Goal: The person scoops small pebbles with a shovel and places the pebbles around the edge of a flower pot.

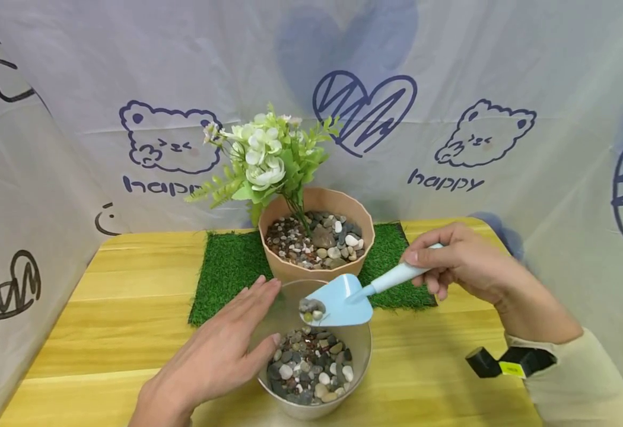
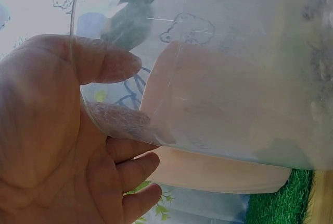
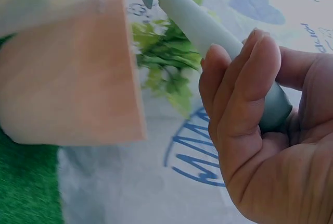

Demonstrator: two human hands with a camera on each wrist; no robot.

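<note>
In the head view my right hand (image 1: 453, 261) grips the pale handle of a light-blue garden trowel (image 1: 338, 303). Its blade carries a few small pebbles (image 1: 312, 309) above a clear plastic bucket (image 1: 366, 356). Mixed pebbles (image 1: 317, 367) cover the bucket's bottom. My left hand (image 1: 221, 344) rests at the bucket's left rim, fingers extended and thumb spread; in the left wrist view the thumb (image 2: 114, 65) lies at the rim. Behind the bucket stands a peach flowerpot (image 1: 311, 273) with pebbles around artificial white flowers (image 1: 260, 148). The right wrist view shows fingers (image 3: 255, 73) curled round the handle.
Under the flowerpot lies a green artificial-turf mat (image 1: 226, 273) on a wooden-grain table (image 1: 103, 320). A pale cloth (image 1: 237, 53) printed with bears and hearts hangs behind and at both sides. A black device (image 1: 514, 362) is on my right wrist.
</note>
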